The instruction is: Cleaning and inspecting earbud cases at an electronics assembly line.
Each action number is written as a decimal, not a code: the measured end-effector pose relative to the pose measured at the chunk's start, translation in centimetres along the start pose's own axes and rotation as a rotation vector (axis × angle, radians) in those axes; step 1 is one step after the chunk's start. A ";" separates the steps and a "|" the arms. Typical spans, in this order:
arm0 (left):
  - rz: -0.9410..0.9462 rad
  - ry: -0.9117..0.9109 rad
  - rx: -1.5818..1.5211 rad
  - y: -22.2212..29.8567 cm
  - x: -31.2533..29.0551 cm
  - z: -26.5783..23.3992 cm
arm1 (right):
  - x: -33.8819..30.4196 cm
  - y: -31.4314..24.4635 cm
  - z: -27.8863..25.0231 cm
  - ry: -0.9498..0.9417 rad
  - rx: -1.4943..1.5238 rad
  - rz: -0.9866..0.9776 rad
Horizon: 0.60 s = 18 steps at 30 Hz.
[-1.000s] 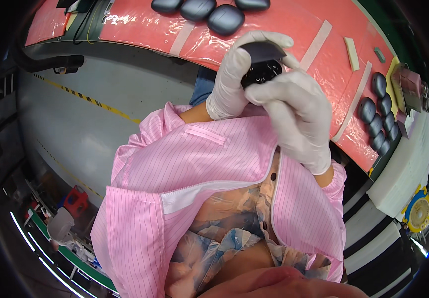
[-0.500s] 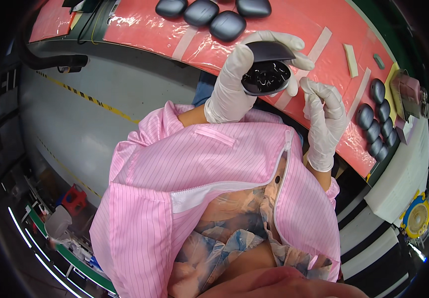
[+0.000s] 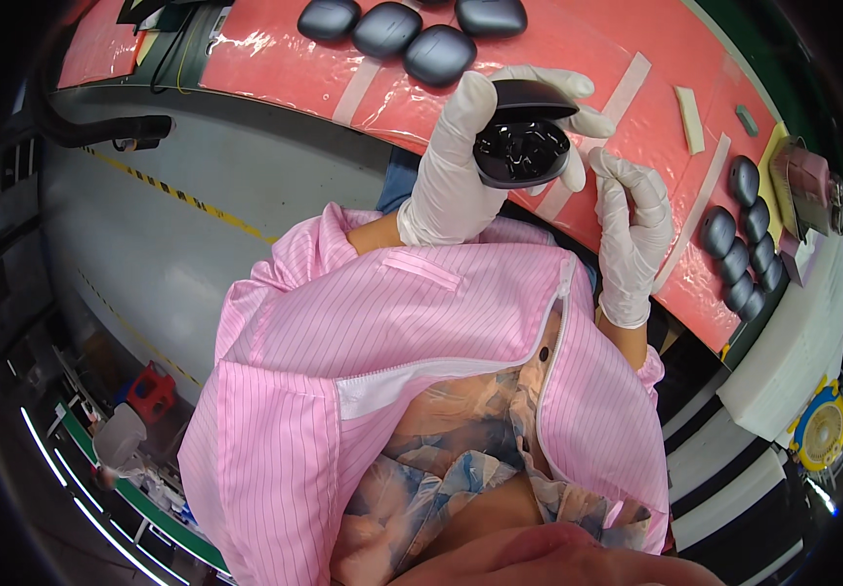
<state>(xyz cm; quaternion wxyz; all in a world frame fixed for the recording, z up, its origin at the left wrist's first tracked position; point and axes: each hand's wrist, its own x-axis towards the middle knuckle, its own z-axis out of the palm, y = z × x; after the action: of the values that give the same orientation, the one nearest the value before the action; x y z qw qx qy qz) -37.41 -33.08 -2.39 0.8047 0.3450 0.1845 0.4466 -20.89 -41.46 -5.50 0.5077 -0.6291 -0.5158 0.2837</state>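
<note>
My left hand (image 3: pixel 453 181), in a white glove, grips a dark, glossy earbud charging case (image 3: pixel 523 154) with its lid raised. The thumb presses at the case's left side while the fingers wrap behind it and show at the right. Shiny black hollows line the inside. Just right of the case, and apart from it, is my gloved right hand (image 3: pixel 633 230). Its thumb and fingertips are pinched together and the other fingers are curled. Whatever may lie in that pinch is too small to make out.
Several closed grey-blue cases (image 3: pixel 439 56) lie on the pink table mat (image 3: pixel 675 117) at the far left, and more cases (image 3: pixel 717 230) cluster at the right. A pale strip (image 3: pixel 689 119) and a small green block (image 3: pixel 746 120) lie there too. A clear bottle (image 3: pixel 800 181) stands at the right edge.
The open case has tilted slightly in my left hand, and its inside shows a little differently. My right hand has shifted slightly left, still pinched.
</note>
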 end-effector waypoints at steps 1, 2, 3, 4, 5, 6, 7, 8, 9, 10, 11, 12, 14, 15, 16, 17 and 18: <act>-0.004 0.004 0.001 0.0 -0.2 0.0 | -0.2 0.0 0.0 0.013 -0.037 -0.001; -0.010 -0.005 0.004 0.0 -0.1 0.0 | -0.1 -0.1 -0.1 0.035 -0.082 -0.013; -0.017 -0.012 0.005 0.0 0.0 0.0 | 0.0 -0.2 -0.2 0.042 -0.087 -0.015; -0.019 -0.019 0.000 -0.2 0.0 -0.1 | 0.0 -0.4 -0.3 0.048 -0.138 -0.066; -0.011 -0.024 -0.038 -0.4 0.2 -0.2 | 0.4 -0.4 -0.4 0.051 -0.182 -0.118; -0.005 -0.029 -0.078 -0.5 0.4 -0.2 | 0.7 -0.2 -0.5 0.055 -0.182 -0.117; -0.009 -0.031 -0.079 -0.6 0.7 -0.3 | 1.1 0.1 -0.5 0.053 -0.207 -0.166; -0.006 -0.034 -0.091 -0.7 0.9 -0.3 | 1.3 0.4 -0.5 0.051 -0.229 -0.220; -0.004 -0.038 -0.104 -0.7 1.1 -0.4 | 1.5 0.5 -0.4 0.054 -0.229 -0.224; -0.002 -0.044 -0.103 -0.7 1.3 -0.4 | 1.8 0.6 -0.3 0.065 -0.281 -0.230; -0.021 -0.017 -0.106 -0.7 1.3 -0.3 | 1.9 0.5 -0.2 0.077 -0.332 -0.238; -0.037 0.006 -0.108 -0.5 1.4 0.0 | 2.2 0.0 -0.4 0.085 -0.331 -0.247; -0.025 -0.009 -0.070 0.0 1.5 0.5 | 2.9 -2.0 -1.3 0.080 -0.591 -0.242; -0.010 -0.018 -0.035 -0.1 2.0 0.4 | 3.2 -2.2 -1.6 0.111 -0.604 -0.275; -0.085 0.028 -0.127 -0.1 1.6 0.2 | 3.1 -2.4 -1.9 0.090 -0.574 -0.250; -0.097 0.053 -0.203 -0.3 1.7 0.6 | 3.4 -2.3 -2.2 0.081 -0.547 -0.243; -0.139 0.064 -0.202 -0.7 2.1 0.3 | 3.6 -2.0 -2.9 0.083 -0.525 -0.249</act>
<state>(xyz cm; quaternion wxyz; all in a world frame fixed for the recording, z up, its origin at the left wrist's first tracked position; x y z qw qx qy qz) -35.76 -31.70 -2.67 0.8580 0.2341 0.1876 0.4168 -17.97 -39.15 -2.11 0.3792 -0.6817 -0.6236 0.0501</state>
